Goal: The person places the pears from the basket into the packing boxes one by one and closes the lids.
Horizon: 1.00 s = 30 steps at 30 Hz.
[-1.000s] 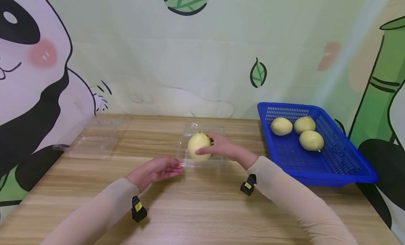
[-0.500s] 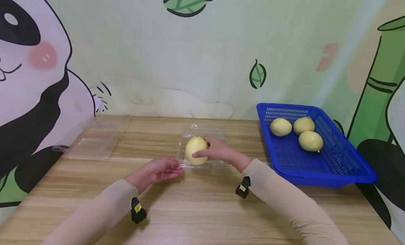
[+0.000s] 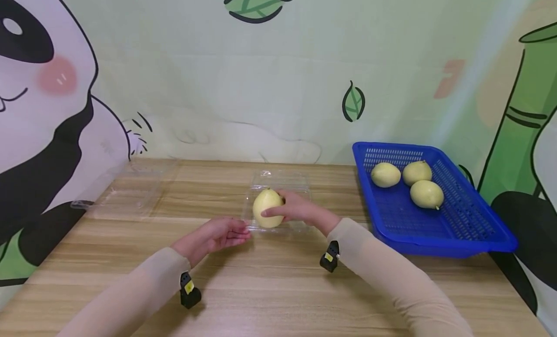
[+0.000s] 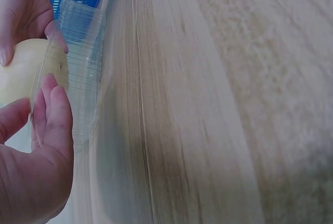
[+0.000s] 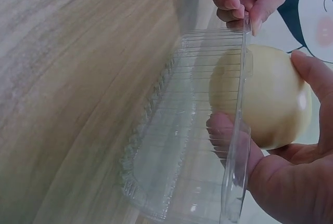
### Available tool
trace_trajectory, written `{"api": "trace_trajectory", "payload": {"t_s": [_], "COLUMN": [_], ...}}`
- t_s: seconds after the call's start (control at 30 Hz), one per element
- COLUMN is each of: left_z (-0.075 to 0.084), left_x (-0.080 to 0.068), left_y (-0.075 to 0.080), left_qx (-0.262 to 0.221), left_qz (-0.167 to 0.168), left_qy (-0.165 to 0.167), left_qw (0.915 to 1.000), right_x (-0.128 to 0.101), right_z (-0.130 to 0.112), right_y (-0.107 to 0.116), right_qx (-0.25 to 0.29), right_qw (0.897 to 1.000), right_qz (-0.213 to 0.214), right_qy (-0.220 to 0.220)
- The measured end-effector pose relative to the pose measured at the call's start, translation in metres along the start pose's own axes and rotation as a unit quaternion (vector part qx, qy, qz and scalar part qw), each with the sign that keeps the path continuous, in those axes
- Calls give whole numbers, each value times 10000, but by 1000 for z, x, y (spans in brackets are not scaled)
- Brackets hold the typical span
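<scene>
My right hand point(image 3: 297, 206) grips a pale yellow pear point(image 3: 266, 210) with thumb and fingers around it. Partly below the rim of a clear plastic box point(image 5: 171, 125), the pear shows through the box's ribbed wall in the right wrist view. Some of the right fingertips are inside the box too. At the box's near left corner, my left hand point(image 3: 223, 234) pinches the rim between thumb and fingers, as the left wrist view point(image 4: 47, 146) also shows. Whether the pear touches the box's floor cannot be made out.
A blue perforated basket point(image 3: 470, 230) stands at the right with three more pears point(image 3: 427, 194) in its far half. Another clear plastic container point(image 3: 126, 192) sits at the far left of the wooden table point(image 3: 278, 288). A printed panda backdrop rises behind.
The right hand and the pear have moved slightly left and toward me, lower at the box's near left corner. The left hand has stayed at the rim.
</scene>
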<state>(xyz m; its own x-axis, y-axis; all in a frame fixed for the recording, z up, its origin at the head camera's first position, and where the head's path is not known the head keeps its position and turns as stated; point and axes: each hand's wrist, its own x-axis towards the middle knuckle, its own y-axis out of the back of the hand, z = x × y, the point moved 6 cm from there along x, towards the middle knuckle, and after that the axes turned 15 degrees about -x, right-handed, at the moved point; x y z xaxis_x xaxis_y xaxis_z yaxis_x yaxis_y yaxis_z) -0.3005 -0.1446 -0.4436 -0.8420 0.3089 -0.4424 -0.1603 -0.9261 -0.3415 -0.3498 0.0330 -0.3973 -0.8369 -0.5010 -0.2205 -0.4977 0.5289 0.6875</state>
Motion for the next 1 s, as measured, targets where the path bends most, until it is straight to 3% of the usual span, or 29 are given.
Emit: {"api": "trace_trajectory", "payload": {"t_s": [0.7,0.87,0.97,1.0], "left_z": [0,-3,-2,-1], "left_x": [0,3,1,-2], "left_y": [-1,2,-2,-4], "left_qx": [-60,-80,-119,-75], "left_qz": [-19,-243,-175,-17], "left_qy": [-24,-58,-68,-77], "left_qw": [10000,9997,9998,9999], "right_x": [15,16,16,17], "right_z": [-1,0,2,2], "right_y": [-13,-14,-15,-16], "right_qx": [21,-149,-162,-153], "right_qw": [9992,9990,9989,9988], "right_qz": [-389,-399,-435,-453], "right_qy": [80,99,75,59]}}
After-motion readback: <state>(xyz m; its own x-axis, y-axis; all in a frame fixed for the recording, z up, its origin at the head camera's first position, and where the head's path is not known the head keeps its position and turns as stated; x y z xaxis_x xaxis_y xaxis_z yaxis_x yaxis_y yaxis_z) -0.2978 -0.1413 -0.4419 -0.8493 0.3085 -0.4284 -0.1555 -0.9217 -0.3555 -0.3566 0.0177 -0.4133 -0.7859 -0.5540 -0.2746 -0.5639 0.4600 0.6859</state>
